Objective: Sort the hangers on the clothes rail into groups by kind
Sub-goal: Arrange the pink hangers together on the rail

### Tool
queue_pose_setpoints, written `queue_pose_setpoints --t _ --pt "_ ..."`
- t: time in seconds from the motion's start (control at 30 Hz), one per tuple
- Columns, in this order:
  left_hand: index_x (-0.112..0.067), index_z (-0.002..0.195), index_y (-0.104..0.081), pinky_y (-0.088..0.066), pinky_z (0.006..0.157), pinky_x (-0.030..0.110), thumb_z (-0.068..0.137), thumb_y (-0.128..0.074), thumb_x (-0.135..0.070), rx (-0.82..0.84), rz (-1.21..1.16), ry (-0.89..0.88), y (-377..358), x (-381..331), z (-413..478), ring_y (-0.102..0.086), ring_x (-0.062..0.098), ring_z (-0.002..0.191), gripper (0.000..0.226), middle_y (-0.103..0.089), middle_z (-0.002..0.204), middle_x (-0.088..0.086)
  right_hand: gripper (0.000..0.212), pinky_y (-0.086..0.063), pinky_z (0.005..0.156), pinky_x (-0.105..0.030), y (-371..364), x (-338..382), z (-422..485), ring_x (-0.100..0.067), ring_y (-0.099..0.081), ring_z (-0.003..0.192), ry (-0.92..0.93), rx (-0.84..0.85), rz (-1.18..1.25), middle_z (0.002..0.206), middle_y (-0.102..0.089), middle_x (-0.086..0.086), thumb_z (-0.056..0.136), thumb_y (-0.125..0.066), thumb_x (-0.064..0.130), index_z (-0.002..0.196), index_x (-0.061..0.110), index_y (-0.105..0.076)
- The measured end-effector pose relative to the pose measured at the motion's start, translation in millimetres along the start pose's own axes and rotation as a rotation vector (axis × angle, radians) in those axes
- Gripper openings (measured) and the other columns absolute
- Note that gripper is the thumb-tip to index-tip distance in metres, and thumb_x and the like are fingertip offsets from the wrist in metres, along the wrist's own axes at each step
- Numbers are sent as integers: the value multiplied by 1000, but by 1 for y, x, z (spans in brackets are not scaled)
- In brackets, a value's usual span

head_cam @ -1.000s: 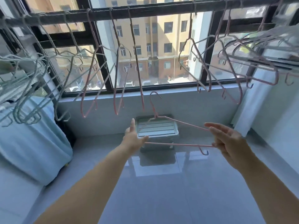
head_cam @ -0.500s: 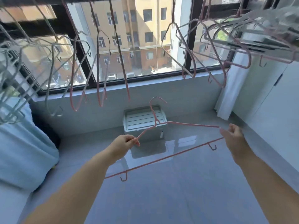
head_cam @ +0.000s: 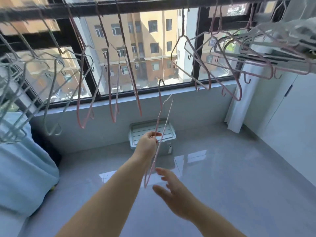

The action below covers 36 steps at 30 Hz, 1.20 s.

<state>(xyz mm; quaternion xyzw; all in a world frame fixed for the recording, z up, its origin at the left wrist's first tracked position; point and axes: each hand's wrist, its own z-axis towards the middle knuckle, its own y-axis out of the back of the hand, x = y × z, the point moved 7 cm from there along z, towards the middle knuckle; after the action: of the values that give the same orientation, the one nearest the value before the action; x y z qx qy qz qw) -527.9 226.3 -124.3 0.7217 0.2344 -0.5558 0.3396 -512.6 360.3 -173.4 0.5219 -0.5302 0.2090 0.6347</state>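
My left hand (head_cam: 148,140) pinches a thin pink wire hanger (head_cam: 160,124) near its middle and holds it edge-on, hook up, below the dark clothes rail (head_cam: 136,6). My right hand (head_cam: 172,189) hovers just under the hanger's lower end with fingers spread, touching nothing. On the rail hang pale grey-green hangers (head_cam: 39,82) at the left, three pink hangers (head_cam: 111,86) in the middle, and a mixed bunch of pink and grey hangers (head_cam: 230,65) at the right.
A window (head_cam: 148,48) runs behind the rail above a grey sill. A pale green lidded box (head_cam: 136,132) stands on the glossy tiled floor under the sill. Light blue cloth (head_cam: 22,168) fills the left side; white cupboards (head_cam: 282,117) stand at the right.
The pink hanger has swung from lying flat between both hands to standing edge-on. My right hand has let go of its end and dropped lower. The view has tilted up toward the rail.
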Motion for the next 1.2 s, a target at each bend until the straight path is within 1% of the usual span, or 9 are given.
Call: queue_pose_setpoints --t 0.1,0.27,0.47,0.57,0.67,0.77,0.87,1.07,1.2 --pt "-16 85 -58 -31 57 24 92 -30 0 -41 -115 -32 -16 -21 -13 -38 11 59 34 -45 68 0 48 -29 109 -22 -1 20 -5 -2 -39 125 50 -41 -45 133 -43 15 93 -47 28 136 33 -25" --pt "-8 108 -55 -35 63 20 91 -29 3 -40 -255 -106 -24 -62 -32 -40 10 65 33 -46 75 -1 46 -40 87 -7 38 41 -15 4 -59 94 185 -208 -88 82 -57 34 93 -48 13 134 29 -35" --pt "-20 93 -57 -43 75 21 89 -45 -3 0 -201 -307 -9 -127 -56 -50 9 77 22 -55 86 -2 50 -48 81 -10 88 96 -26 2 -65 86 359 -249 28 85 -68 13 90 -53 5 110 48 -41" --pt "-18 100 -57 -43 59 13 91 -45 -8 36 -88 -407 -3 -154 -63 -48 8 69 18 -56 83 -1 51 -47 79 -8 111 129 -24 0 -66 84 423 -223 32 79 -68 7 87 -55 0 113 42 -42" --pt "-17 100 -56 -48 73 27 92 -44 -11 43 21 -466 -2 -180 -64 -58 14 85 15 -62 95 1 44 -48 74 -8 134 155 -13 1 -66 75 433 -189 43 79 -67 4 85 -55 -5 120 22 -49" --pt "-13 103 -53 -55 64 32 94 -42 -14 59 41 -464 -3 -197 -60 -62 23 86 15 -64 102 9 31 -55 76 -19 156 179 3 -3 -66 71 447 -198 67 78 -68 -1 84 -53 -10 107 10 -58" --pt "-9 113 -49 -54 78 49 94 -39 -16 69 43 -454 -2 -205 -47 -62 32 91 23 -62 102 18 27 -55 83 -35 168 195 20 -22 -68 87 425 -180 76 92 -70 -12 85 -56 -5 107 10 -60" --pt "-7 123 -46 -50 65 28 95 -35 -10 45 -209 -335 2 -193 -26 -59 21 83 30 -62 96 12 29 -53 87 -49 168 185 53 -32 -66 94 301 -183 52 98 -68 -17 82 -61 -2 109 8 -61" --pt "-9 130 -38 -51 85 39 95 -36 -9 -10 -217 -330 1 -179 -22 -60 25 92 35 -64 95 7 32 -54 87 -44 159 176 51 -33 -65 93 277 -194 76 100 -68 -17 83 -57 -7 113 3 -59"
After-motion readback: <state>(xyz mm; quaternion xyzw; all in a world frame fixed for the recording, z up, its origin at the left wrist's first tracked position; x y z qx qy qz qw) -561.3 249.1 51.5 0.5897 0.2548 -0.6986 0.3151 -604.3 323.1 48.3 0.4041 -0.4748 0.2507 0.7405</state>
